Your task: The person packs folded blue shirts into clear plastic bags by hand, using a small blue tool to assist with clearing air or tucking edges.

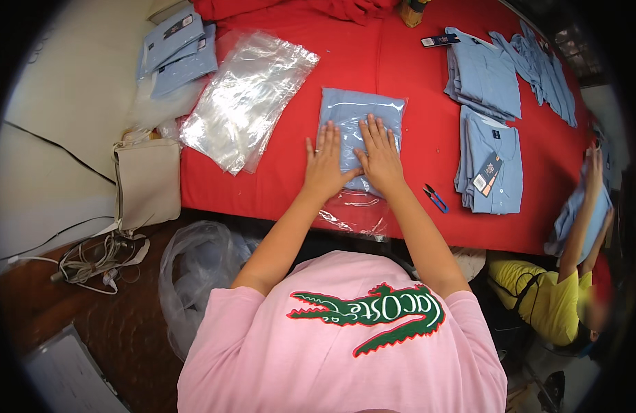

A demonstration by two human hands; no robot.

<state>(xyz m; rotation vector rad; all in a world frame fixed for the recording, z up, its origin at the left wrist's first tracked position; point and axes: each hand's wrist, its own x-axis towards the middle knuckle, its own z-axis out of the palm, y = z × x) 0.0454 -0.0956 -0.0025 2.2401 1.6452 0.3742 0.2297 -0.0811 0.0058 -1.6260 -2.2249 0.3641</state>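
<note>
A folded light-blue shirt [363,103] lies inside a clear plastic bag [356,213] on the red-covered table. The bag's loose end reaches toward me, over the table's front edge. My left hand [326,165] rests flat on the left part of the packed shirt, fingers spread. Flat on its right part lies my right hand [380,155], also with its fingers apart. The thumbs point toward each other across the plastic. Neither hand grips anything; both press or rest on the bag's upper face.
Flat clear bags [252,96] lie to the left, near packed blue shirts [177,48]. Folded shirts [493,162] with tags are stacked at right, beside blue-handled thread snips [435,198]. At far right a person in yellow [538,296] handles blue cloth. A beige bag [148,182] hangs left.
</note>
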